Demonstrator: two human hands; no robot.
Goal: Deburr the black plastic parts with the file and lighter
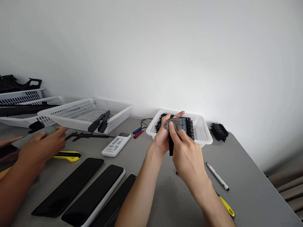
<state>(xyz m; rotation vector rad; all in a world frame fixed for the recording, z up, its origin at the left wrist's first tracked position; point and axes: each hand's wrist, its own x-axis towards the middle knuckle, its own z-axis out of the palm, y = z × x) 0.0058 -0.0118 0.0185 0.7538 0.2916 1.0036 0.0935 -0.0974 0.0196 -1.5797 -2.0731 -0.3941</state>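
Note:
My left hand (163, 135) grips a dark black part (170, 147), mostly covered by my fingers, so its full shape is hidden. On top of it lies a grey cloth (175, 123), with my right hand (188, 154) closed on it and the fingers pressing it against the part. Just behind both hands stands a small white plastic basket (205, 134) with black ribbed plastic pieces (190, 127) in it. Another black ribbed piece (219, 131) rests on the table to the basket's right.
A co-worker's hand (50, 142) holds a grey-green item at the left. Larger white baskets (115, 121) line the wall. Dark-faced flat slabs (94, 192), a white labelled device (116, 145), lighters (138, 132), a yellow cutter (68, 156) and a marker (217, 176) lie on the table.

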